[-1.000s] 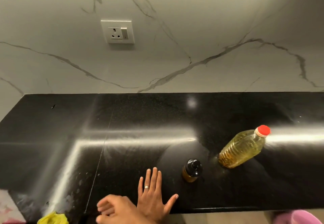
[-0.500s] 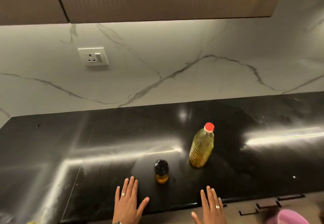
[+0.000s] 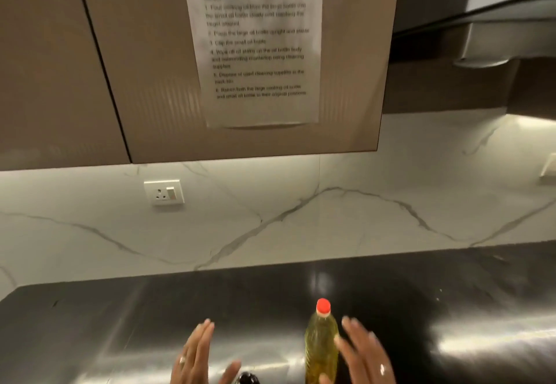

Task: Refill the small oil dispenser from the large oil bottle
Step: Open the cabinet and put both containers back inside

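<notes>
Stage: the very start, as I judge it; nothing of the refill shows as done.
Large oil bottle (image 3: 321, 344): stands upright on the black surface (image 3: 120, 323) near its front edge, well filled with yellow oil, with its red cap (image 3: 323, 306) on.
Small oil dispenser (image 3: 249, 379): only its dark top shows at the bottom edge of the view, just left of the large bottle and apart from it; how much oil it holds cannot be told.
Left hand (image 3: 200, 356): raised over the surface left of the bottle, fingers straight and held close together, thumb out, gripping nothing.
Right hand (image 3: 362, 353): just beside the bottle on its right, blurred, fingers straight and slightly spread; whether it touches the bottle cannot be told, and it does not grip it.
Instruction sheet (image 3: 255, 43): taped to the cabinet door (image 3: 144, 67) above, listing numbered steps.
Left to do: in my judgement everything — open both containers, pour from large to small, close them again.
</notes>
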The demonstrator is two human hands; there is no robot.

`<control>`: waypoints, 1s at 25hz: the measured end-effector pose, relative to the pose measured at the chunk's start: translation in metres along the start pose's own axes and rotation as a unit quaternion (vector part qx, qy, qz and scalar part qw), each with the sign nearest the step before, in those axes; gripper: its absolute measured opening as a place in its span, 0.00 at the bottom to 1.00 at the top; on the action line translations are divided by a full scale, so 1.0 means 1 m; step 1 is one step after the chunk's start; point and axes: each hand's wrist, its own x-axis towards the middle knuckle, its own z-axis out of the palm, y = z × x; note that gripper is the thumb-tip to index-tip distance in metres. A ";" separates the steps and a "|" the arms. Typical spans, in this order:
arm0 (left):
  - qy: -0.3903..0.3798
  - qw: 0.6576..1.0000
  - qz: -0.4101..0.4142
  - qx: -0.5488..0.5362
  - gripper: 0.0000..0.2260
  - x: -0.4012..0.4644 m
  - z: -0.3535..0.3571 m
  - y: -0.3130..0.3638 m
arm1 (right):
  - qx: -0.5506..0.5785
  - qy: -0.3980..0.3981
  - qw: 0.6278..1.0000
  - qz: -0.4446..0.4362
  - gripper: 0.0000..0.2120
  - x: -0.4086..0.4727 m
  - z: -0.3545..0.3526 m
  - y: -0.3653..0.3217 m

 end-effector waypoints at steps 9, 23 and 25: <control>0.019 0.918 -0.201 -0.340 0.49 0.237 -0.039 0.114 | 0.111 -0.102 0.975 0.166 0.38 0.277 0.034 0.064; 0.050 0.534 -0.308 -0.786 0.19 0.322 -0.077 0.159 | 0.436 -0.029 0.812 0.387 0.14 0.314 0.043 0.049; 0.047 0.538 -0.302 -0.786 0.18 0.315 -0.082 0.164 | 0.413 -0.025 0.828 0.378 0.16 0.303 0.027 0.039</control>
